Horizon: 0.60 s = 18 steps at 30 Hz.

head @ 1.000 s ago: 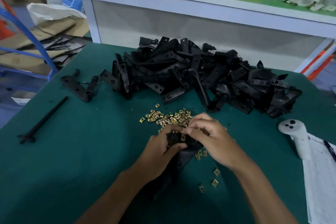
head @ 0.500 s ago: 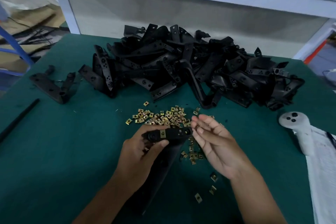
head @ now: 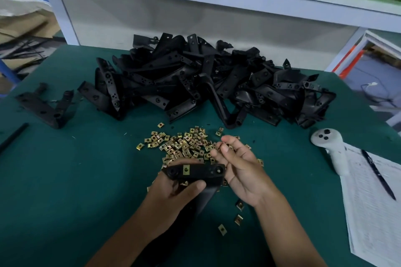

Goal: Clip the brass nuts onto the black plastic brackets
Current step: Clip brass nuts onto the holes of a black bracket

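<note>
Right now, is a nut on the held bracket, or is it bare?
On. One brass nut sits clipped on the bracket that the left hand grips.

To my right I see a white handheld controller (head: 331,149) touching printed paper sheets (head: 375,208), a dark pen (head: 378,176) lying on them, green table mat (head: 65,180), black rod (head: 13,137) far left, white shelf (head: 217,0) behind.

your green surface (head: 65,180) carries a heap of black brackets (head: 206,80), a scatter of brass nuts (head: 180,143) just before it, one bracket apart at left (head: 43,106), a white controller (head: 332,149), and paper (head: 373,201) with a pen (head: 377,174).
</note>
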### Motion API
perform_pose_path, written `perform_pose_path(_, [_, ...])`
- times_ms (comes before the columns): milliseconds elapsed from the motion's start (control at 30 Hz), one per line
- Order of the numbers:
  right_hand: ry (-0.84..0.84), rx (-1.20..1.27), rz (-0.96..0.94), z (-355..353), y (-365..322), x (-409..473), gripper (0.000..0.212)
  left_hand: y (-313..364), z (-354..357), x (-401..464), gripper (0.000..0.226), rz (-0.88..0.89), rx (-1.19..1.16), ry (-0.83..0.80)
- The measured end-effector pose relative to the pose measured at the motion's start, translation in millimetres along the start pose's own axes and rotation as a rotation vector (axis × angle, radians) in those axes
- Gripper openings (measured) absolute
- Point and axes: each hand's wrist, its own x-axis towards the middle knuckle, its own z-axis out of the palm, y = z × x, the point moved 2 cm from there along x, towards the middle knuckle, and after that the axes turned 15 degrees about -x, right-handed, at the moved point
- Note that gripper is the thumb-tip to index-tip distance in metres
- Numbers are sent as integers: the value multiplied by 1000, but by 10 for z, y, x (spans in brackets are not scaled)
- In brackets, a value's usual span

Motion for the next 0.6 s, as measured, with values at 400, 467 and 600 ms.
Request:
perform_pose_path(400, [10,-96,-47,-13,10,-18,17,-24,-95,14,24,-30,134,13])
perform_pose_path(467, [5,-117,-53,-17,14,-30,15,-16,-60,1,21,-21,147,-21])
perform_pose_path(600, [10,-141,-44,-31,10,-34,16,18,-55,3,19,1,200,-15])
